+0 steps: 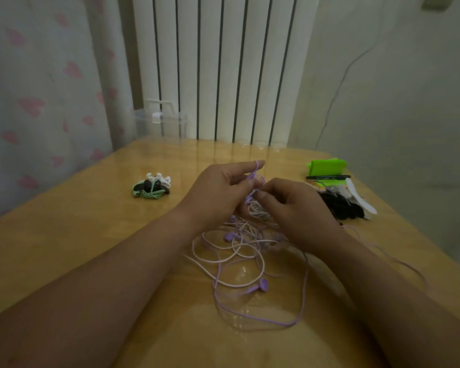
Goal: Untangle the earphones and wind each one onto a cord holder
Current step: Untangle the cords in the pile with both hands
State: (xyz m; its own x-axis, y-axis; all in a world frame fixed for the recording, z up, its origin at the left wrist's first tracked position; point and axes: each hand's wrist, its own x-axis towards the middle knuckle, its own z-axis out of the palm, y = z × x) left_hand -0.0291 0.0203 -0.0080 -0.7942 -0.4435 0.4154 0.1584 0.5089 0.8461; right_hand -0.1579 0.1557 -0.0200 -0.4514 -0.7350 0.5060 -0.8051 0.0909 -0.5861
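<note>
Over the table point(77, 235), your left hand point(218, 193) and right hand point(300, 211) pinch the earphones point(230, 236) at the knot — loosen loops, never tug.

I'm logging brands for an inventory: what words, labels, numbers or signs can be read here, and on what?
No text can be read anywhere in this view.
Black pen: any print on it is too small and blurred to read.
Green plastic piece, clear box, tangled earphones: no marking shows.
</note>
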